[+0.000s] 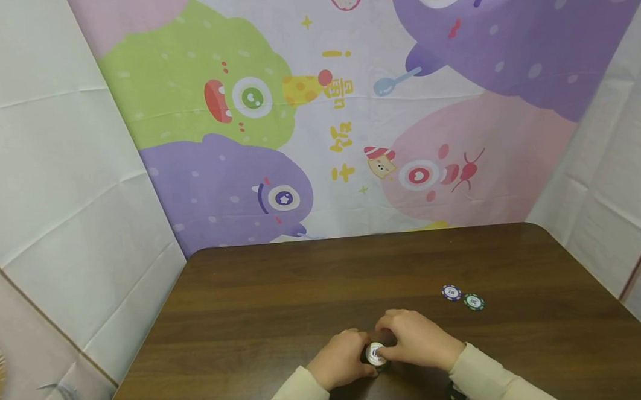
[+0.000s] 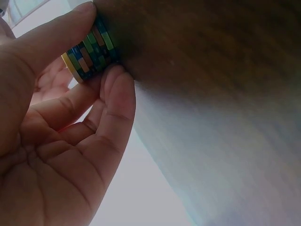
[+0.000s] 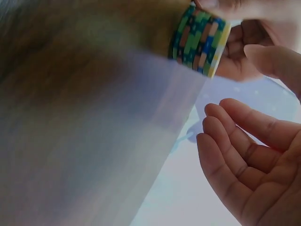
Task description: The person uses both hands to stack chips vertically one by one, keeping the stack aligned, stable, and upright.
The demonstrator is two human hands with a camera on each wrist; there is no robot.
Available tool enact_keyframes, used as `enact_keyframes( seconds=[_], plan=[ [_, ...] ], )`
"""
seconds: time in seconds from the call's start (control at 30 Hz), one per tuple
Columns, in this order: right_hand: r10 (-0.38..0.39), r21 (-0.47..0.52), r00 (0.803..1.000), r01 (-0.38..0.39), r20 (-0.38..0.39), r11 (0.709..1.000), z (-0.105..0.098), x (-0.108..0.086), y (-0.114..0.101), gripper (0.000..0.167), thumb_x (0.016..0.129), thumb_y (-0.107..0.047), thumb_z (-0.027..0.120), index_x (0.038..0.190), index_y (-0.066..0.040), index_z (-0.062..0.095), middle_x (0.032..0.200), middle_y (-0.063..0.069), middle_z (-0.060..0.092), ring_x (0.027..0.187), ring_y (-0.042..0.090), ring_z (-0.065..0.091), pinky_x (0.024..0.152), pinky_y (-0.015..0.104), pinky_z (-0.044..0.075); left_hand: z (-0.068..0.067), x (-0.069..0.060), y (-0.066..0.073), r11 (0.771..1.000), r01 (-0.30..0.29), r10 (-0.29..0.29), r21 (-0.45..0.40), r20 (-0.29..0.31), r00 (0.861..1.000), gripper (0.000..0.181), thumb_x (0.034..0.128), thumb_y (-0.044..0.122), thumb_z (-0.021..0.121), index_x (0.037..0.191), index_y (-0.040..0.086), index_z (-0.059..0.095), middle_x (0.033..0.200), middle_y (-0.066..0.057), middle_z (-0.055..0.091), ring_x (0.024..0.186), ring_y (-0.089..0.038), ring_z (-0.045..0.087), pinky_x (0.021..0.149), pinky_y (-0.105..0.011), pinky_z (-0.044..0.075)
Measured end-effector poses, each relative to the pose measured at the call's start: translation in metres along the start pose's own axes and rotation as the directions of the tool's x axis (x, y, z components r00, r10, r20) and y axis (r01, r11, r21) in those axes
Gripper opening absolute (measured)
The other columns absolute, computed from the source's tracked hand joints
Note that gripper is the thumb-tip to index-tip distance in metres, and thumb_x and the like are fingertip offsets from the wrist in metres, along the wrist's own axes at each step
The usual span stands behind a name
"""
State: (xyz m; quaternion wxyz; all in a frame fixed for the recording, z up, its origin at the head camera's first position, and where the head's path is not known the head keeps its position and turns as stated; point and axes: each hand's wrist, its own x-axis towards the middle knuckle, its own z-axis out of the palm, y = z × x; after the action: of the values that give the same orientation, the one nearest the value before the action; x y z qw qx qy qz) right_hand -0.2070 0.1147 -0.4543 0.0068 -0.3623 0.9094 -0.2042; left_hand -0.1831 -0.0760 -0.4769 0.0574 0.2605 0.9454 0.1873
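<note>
A short stack of poker chips stands on the table near its front, with a white and yellow chip on top and green and blue edges below. My left hand grips the stack from the left; in the left wrist view, thumb and fingers pinch the sides of the chips. On the other side is my right hand, its thumb close to the top chip. The right wrist view shows that hand's fingers loosely bent with nothing between them, apart from the stack.
A blue-edged chip and a green-edged chip lie side by side, flat on the brown wooden table, beyond the right hand. A cloth printed with cartoon monsters hangs behind the table's far edge.
</note>
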Motion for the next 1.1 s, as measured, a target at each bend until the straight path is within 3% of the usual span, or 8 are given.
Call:
enact_keyframes(
  seconds=[0.37,0.8,1.1],
  plan=[
    [0.106,-0.001,0.988,-0.107,-0.116,0.994,-0.018,-0.008,0.02,0.033,0.082,-0.028,0.078,0.105,-0.006,0.069,0.097,0.002,0.067,0.085,0.017,0.065,0.071,0.029,0.053,-0.001,0.001,0.0,0.999,0.006,-0.006,0.033,-0.011,1.0,0.031,0.0691,0.025,0.088,0.088,0.013,0.067,0.079,0.009,0.058,0.069,0.0,0.047,0.062,-0.018,0.043],
    [0.23,-0.034,0.952,-0.242,-0.201,0.97,-0.038,-0.027,0.048,0.036,0.083,-0.028,0.077,0.109,-0.004,0.068,0.096,0.004,0.067,0.085,0.018,0.064,0.071,0.035,0.052,-0.001,0.001,0.002,0.997,-0.008,0.011,0.077,-0.036,0.999,0.03,0.0681,0.028,0.088,0.085,0.016,0.066,0.076,0.01,0.057,0.07,-0.001,0.049,0.063,-0.02,0.043],
    [0.307,-0.042,0.918,-0.327,-0.253,0.944,-0.051,-0.041,0.078,0.038,0.082,-0.029,0.077,0.109,-0.004,0.068,0.099,0.007,0.069,0.081,0.017,0.064,0.067,0.035,0.051,-0.001,0.001,0.002,0.998,-0.004,0.006,0.06,-0.024,1.0,0.031,0.0686,0.028,0.088,0.087,0.015,0.066,0.078,0.01,0.058,0.07,-0.001,0.048,0.064,-0.02,0.043]
  ],
)
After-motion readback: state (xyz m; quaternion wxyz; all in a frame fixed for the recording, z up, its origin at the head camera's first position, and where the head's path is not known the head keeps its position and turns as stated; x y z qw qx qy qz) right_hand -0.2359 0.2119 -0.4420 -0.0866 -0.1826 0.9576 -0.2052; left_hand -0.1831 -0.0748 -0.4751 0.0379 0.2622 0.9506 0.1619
